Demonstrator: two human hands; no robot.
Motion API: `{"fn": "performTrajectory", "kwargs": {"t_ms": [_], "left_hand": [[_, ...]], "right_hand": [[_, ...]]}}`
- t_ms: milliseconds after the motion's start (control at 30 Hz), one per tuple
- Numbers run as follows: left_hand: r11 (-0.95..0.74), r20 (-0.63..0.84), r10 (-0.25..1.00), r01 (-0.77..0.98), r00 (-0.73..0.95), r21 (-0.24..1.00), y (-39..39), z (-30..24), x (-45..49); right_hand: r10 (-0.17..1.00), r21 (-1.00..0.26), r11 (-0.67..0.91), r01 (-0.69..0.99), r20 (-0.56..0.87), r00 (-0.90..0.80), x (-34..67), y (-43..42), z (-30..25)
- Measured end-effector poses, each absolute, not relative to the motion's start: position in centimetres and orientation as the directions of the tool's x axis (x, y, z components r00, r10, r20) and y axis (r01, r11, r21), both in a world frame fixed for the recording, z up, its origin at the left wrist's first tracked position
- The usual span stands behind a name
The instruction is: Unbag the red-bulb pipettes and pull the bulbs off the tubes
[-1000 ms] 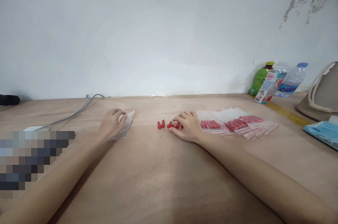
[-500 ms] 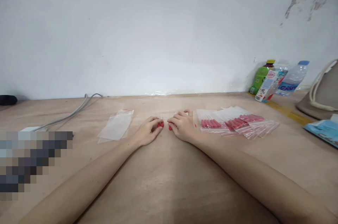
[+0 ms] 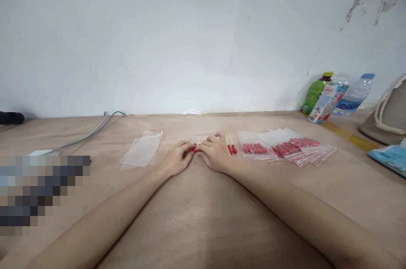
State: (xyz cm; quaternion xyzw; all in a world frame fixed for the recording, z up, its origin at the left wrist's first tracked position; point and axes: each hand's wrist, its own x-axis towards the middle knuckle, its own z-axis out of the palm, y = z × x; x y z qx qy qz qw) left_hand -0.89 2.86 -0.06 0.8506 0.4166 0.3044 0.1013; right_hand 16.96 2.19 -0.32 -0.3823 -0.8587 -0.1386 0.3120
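Fingertips of my left hand (image 3: pixel 178 157) are closed on the red bulbs of several droppers (image 3: pixel 193 149), whose thin clear tubes point toward the wall. My right hand (image 3: pixel 215 153) presses in from the other side, thumb and fingers pinched at the same bulbs, so the two hands almost meet. How many droppers lie between them is hidden by the fingers. Just right of my right hand, two loose droppers (image 3: pixel 232 149) with red bulbs lie side by side on the table.
Clear zip bags filled with red-bulbed droppers (image 3: pixel 253 148) overlap at the right. Flat zip bags (image 3: pixel 142 149) lie at the left, near a grey cable (image 3: pixel 91 133). Bottles (image 3: pixel 355 95) and a blue packet (image 3: pixel 388 157) stand or lie at far right.
My right hand has shifted left with its bulbs, closing the gap to my left hand. Two loose droppers now show in full to its right. My left hand stays nearly in place.
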Motion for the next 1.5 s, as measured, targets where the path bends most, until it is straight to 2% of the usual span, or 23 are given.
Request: {"fn": "performTrajectory", "kwargs": {"t_ms": [133, 300, 467, 600, 867, 967, 1133, 1233, 1333, 1400, 1500], "left_hand": [[-0.632, 0.433, 0.770, 0.647, 0.468, 0.425, 3.0, -0.3, -1.0], [-0.625, 0.426, 0.776, 0.652, 0.465, 0.429, 3.1, -0.3, -1.1], [-0.614, 0.424, 0.786, 0.649, 0.451, 0.448, 2.7, -0.1, -1.0], [-0.630, 0.458, 0.765, 0.671, 0.452, 0.391, 2.4, 0.2, -1.0], [-0.663, 0.522, 0.719, 0.677, 0.458, 0.319, 2.3, 0.2, -1.1], [-0.665, 0.510, 0.719, 0.679, 0.471, 0.311, 2.2, 0.4, -1.0], [-0.672, 0.492, 0.721, 0.664, 0.488, 0.328, 2.2, 0.4, -1.1], [-0.672, 0.484, 0.726, 0.655, 0.489, 0.346, 2.0, 0.6, -1.1], [-0.695, 0.489, 0.710, 0.617, 0.507, 0.369, 1.3, 0.7, -0.7], [-0.725, 0.492, 0.685, 0.573, 0.537, 0.383, 0.5, 0.7, -0.2], [-0.746, 0.454, 0.666, 0.517, 0.592, 0.420, -0.9, 0.7, 1.0]], "right_hand": [[0.654, -0.122, 0.613, 0.781, 0.632, -0.415, 18.6, 1.5, 0.9], [0.782, -0.219, 0.405, 0.888, 0.586, -0.212, 24.0, 1.0, 1.9], [0.834, -0.062, 0.429, 0.901, 0.411, -0.369, 30.0, -0.7, 2.3], [0.830, 0.033, 0.475, 0.879, 0.316, -0.460, 32.3, -1.9, 2.3], [0.744, 0.380, 0.459, 0.803, 0.328, -0.581, 31.5, -1.1, 1.2], [0.723, 0.451, 0.437, 0.778, 0.338, -0.602, 31.4, -1.3, 1.4], [0.701, 0.518, 0.470, 0.715, 0.273, -0.659, 31.4, -1.2, 1.5], [0.711, 0.474, 0.489, 0.732, 0.270, -0.649, 31.1, -1.0, 1.5], [0.751, 0.373, 0.500, 0.781, 0.262, -0.606, 30.0, -1.9, 2.2], [0.796, 0.241, 0.503, 0.830, 0.244, -0.554, 28.8, -3.1, 2.9], [0.892, -0.089, 0.445, 0.891, 0.138, -0.431, 26.3, -4.7, 3.6]]}}
